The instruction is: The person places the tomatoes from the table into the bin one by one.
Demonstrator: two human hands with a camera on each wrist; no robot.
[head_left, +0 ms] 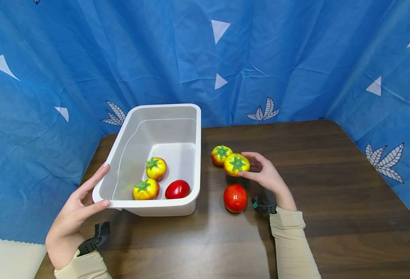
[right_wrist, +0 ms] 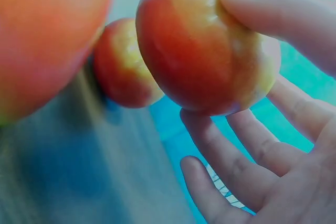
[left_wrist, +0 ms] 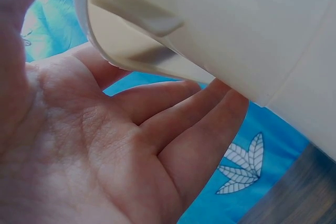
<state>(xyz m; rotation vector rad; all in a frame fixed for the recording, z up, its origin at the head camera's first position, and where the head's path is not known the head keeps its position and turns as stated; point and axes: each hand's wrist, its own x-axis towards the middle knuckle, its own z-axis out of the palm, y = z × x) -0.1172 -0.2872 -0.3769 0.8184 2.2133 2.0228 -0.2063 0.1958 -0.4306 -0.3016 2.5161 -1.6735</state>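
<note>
My left hand (head_left: 75,213) holds the near left corner of a white plastic bin (head_left: 198,155), its thumb on the front rim. In the left wrist view, its fingers (left_wrist: 202,129) reach under the rim to the bin's wall. My right hand (head_left: 265,172) pinches a yellow-and-red toy tomato (head_left: 237,164) with a green leafy top between thumb and fingers. A similar tomato (head_left: 220,155) lies just behind it on the table. Nearer the front sits a plain red tomato (head_left: 235,198). In the right wrist view, the held tomato (right_wrist: 205,51) shows its red underside.
Inside the bin lie two yellow-and-red tomatoes, one farther back (head_left: 158,170) and one nearer (head_left: 148,190), beside a dark red one (head_left: 177,189). The brown wooden table (head_left: 330,186) extends to the right. A blue patterned curtain (head_left: 177,50) hangs behind and at both sides.
</note>
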